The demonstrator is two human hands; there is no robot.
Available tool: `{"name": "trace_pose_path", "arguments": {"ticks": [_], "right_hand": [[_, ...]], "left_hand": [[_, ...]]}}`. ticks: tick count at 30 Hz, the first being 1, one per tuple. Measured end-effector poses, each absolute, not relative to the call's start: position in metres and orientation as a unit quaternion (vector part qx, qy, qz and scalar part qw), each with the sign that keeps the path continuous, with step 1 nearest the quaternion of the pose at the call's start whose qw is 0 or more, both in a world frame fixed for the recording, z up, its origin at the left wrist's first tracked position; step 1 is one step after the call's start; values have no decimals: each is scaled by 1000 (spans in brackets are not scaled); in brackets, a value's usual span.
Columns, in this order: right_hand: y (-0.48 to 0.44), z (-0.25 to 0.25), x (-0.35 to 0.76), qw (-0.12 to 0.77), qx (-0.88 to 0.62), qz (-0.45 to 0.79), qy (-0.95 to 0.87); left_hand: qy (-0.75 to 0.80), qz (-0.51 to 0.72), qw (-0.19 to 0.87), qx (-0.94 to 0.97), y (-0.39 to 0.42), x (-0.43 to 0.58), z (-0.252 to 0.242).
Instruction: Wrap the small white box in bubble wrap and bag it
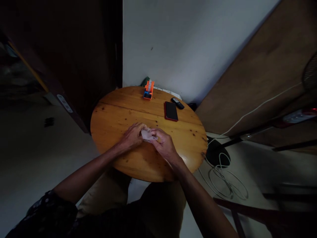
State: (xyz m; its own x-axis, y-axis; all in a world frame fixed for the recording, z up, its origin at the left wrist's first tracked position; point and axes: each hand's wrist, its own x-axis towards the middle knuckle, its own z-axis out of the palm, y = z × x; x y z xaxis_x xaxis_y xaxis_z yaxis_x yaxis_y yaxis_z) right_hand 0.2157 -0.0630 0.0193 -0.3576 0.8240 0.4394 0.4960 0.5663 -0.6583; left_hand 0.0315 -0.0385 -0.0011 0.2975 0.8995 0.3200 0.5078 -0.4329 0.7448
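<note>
Between my two hands is a small whitish, crinkled piece [147, 135] that looks like thin plastic or paper; its exact kind is too blurred to tell. My left hand [133, 135] is closed on its left end, fingers curled over the far side. On the right end, my right hand [163, 142] grips it with thumb and fingers, and a yellowish bit shows by the fingers. Both hands are just above the near middle of the round wooden table [119, 115].
An orange and blue tape dispenser [148, 90] stands at the table's far edge. A dark phone with a red edge [170, 111] and a black keypad phone [177, 103] lie at the back right. A coiled white cable [224, 178] is on the floor at right.
</note>
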Motion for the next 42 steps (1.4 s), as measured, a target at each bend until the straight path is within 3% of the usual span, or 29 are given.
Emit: {"name": "trace_pose_path", "arguments": {"ticks": [8, 15, 23, 26, 30, 33, 36, 42], "right_hand": [[-68, 11, 219, 373, -378, 172, -830], [-69, 0, 223, 330, -367, 96, -864], [-65, -8, 221, 327, -360, 51, -872], [-61, 0, 223, 357, -374, 121, -847], [-49, 13, 224, 381, -406, 350, -753], [-38, 15, 220, 393, -399, 494, -664], [-29, 13, 214, 402, -421, 549, -600], [-19, 12, 211, 379, -446, 552, -594]], "left_hand": [[387, 365, 312, 787, -46, 12, 6], [369, 318, 263, 833, -44, 4, 1], [376, 366, 315, 790, -37, 16, -5], [406, 365, 360, 757, -39, 17, 4], [455, 310, 437, 711, -38, 17, 20], [507, 256, 391, 724, -33, 18, 28], [524, 241, 346, 740, -29, 17, 29], [376, 310, 541, 685, -24, 9, 17]]}}
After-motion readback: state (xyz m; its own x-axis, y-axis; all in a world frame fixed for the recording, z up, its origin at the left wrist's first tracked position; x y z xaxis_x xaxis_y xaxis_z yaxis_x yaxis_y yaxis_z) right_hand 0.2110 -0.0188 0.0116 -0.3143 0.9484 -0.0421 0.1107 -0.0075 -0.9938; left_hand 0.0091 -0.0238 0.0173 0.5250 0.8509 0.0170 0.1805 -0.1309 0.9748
